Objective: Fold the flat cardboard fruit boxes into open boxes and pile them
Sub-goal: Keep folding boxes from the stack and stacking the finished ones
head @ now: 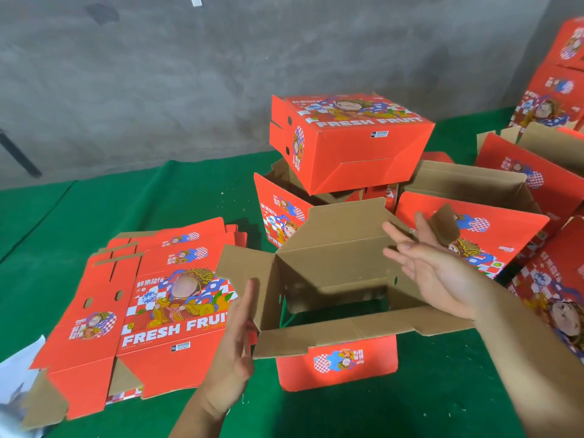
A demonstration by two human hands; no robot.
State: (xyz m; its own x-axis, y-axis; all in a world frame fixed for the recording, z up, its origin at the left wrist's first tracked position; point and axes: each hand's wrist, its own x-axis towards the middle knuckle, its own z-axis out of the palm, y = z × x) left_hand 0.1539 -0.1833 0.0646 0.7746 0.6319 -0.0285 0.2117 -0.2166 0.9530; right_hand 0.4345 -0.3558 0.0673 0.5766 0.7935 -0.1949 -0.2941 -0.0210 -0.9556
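Cardboard box [328,279] half-formed at the bench's [63,216] near edge; our left hand [235,336] and right hand [433,267] flank it, fingers straight, gripping nothing. Next: fold flaps, then pile.

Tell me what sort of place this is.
Probably a packing shed or warehouse corner. A bare concrete wall stands behind a green mat, with a stack of flat fruit boxes and folded boxes piled around the open box being worked on.
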